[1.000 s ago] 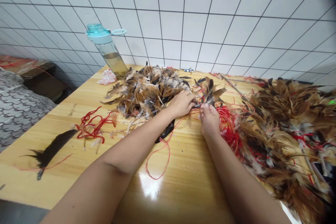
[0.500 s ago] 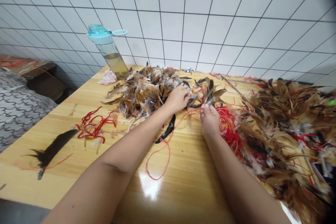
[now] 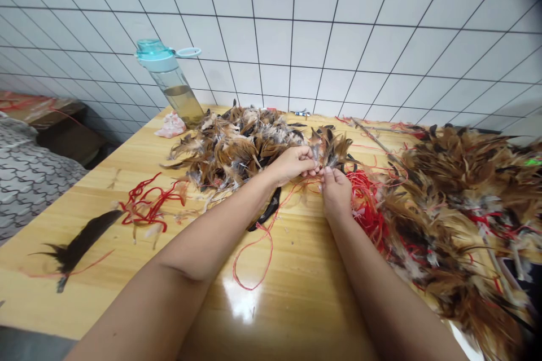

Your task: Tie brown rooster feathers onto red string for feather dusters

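Near the table's middle, my right hand (image 3: pixel 337 189) pinches the base of a small bunch of brown and dark feathers (image 3: pixel 332 146), whose tips point away from me. Close against it, my left hand (image 3: pixel 295 163) has its fingers pinched at the bunch's left side; whether it grips a feather is too small to tell. Behind my left hand lies a large pile of loose brown feathers (image 3: pixel 228 149). A pink-red cord (image 3: pixel 271 248) runs from near my hands and loops on the wood. Red strands (image 3: pixel 366 197) lie right of my right hand.
A bottle with a blue lid (image 3: pixel 180 87) and crumpled pink-white tissue (image 3: pixel 171 125) stand at the back left. A dark feather (image 3: pixel 87 242) and red strips (image 3: pixel 148 203) lie at left. Many feather bundles (image 3: pixel 466 180) cover the right side, beside a thin stick (image 3: pixel 375 138). A tiled wall rises behind.
My left hand has moved from the feather pile right and toward me, up to my right hand. The feather bunch has shifted slightly left. The view has turned a little.
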A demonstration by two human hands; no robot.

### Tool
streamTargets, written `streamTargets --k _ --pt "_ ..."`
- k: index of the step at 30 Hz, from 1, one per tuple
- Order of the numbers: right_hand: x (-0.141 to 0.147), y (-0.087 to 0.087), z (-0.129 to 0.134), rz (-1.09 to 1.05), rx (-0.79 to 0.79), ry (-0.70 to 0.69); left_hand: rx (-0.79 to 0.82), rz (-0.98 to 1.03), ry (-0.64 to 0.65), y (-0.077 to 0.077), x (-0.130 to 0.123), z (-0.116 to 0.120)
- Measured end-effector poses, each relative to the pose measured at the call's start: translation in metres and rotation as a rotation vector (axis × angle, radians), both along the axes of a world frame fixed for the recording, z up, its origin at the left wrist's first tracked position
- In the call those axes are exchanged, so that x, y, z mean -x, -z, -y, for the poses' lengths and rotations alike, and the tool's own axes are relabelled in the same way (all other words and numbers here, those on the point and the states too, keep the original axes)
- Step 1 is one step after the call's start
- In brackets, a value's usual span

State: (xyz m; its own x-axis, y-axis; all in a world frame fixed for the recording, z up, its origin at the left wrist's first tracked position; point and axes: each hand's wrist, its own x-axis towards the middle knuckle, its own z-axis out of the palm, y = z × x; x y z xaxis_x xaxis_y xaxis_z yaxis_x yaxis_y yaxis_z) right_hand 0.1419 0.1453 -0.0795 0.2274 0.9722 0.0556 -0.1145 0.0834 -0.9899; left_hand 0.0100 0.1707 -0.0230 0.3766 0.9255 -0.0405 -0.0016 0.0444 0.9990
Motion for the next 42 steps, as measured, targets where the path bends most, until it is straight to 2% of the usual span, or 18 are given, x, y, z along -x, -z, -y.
streamTargets --k 4,10,33,37,42 --pt "0.002 -0.002 0.001 0.003 0.033 0.041 -0.032 -0.023 -0.047 0.001 0.000 0.000" --pt "0.002 -0.002 0.000 0.001 0.015 -0.002 -0.105 -0.003 -0.033 0.008 0.001 -0.004" --pt "0.001 0.000 0.000 -0.012 -0.029 0.030 -0.157 0.069 -0.089 0.018 -0.010 -0.002" --pt "0.000 0.000 -0.001 -0.012 -0.034 0.031 -0.214 -0.025 -0.111 0.018 -0.012 -0.001" --pt "-0.001 0.002 -0.002 0.007 -0.039 0.031 -0.433 -0.262 -0.169 0.010 -0.010 0.000"
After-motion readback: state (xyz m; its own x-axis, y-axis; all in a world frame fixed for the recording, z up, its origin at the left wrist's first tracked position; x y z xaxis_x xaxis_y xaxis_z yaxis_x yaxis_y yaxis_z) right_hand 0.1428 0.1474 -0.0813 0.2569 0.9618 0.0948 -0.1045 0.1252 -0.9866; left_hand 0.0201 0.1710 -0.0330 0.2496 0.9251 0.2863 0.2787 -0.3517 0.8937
